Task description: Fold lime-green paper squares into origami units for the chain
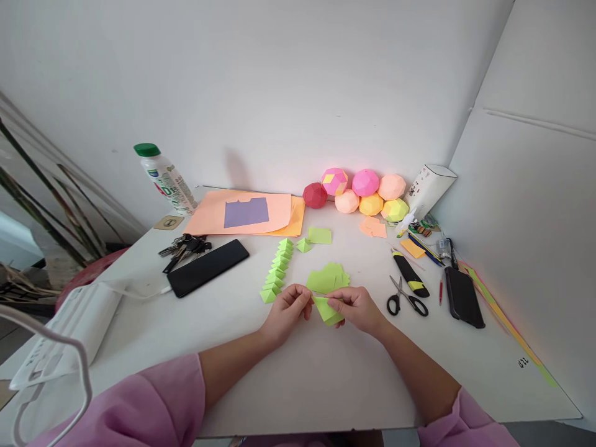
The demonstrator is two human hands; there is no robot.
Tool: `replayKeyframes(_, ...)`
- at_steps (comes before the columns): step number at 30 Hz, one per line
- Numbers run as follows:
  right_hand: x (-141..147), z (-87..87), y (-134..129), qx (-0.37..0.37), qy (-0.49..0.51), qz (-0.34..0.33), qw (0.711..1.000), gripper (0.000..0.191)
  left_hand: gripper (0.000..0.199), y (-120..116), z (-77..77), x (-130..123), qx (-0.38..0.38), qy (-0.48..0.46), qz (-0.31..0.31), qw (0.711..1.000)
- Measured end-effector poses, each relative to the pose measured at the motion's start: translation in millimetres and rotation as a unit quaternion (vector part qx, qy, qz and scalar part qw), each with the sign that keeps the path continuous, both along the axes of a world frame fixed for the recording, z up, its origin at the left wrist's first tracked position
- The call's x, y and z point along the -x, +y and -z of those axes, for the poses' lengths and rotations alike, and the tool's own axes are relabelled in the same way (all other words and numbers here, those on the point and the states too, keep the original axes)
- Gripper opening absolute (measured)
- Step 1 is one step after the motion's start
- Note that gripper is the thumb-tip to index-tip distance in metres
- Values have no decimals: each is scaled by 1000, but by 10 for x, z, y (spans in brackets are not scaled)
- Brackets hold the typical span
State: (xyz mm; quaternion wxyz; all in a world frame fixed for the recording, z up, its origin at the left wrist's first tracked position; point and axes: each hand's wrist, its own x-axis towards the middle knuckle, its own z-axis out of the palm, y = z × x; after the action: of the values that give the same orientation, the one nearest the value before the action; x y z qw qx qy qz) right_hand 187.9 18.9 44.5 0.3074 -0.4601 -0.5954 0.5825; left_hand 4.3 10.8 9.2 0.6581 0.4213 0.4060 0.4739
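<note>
Being pinched by left hand [289, 309] and right hand [362, 308], a folded lime-green paper piece [328, 311] is held nearer than a lime-green paper pile [325, 279]; light, easily creased, it's probably best gripped by its edges.

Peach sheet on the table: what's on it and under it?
Purple paper lies on the peach sheet. An orange sheet sticks out beneath; anything else underneath is covered.

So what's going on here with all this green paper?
Someone's left hand and right hand are holding a creased piece of green paper between them, above the white table. Just beyond lie loose green sheets, and left of those runs a row of folded green pieces. Colourful faceted balls sit farther back.
</note>
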Motion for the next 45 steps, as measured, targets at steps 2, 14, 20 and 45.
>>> replayKeyframes(2,8,-9,-2,8,2,0,1000,30,22,-1,0,10,-3,-6,14,1000)
replayKeyframes(14,-9,31,4,1,1,-15,1000,34,29,-25,-9,-11,-21,34,71,997)
replayKeyframes(20,-8,11,-1,-5,5,-33,999,32,30,-40,-42,-5,-29,56,63,996)
replayKeyframes(45,17,75,3,-22,3,0,1000,30,29,-16,-14,4,-9,32,66,997)
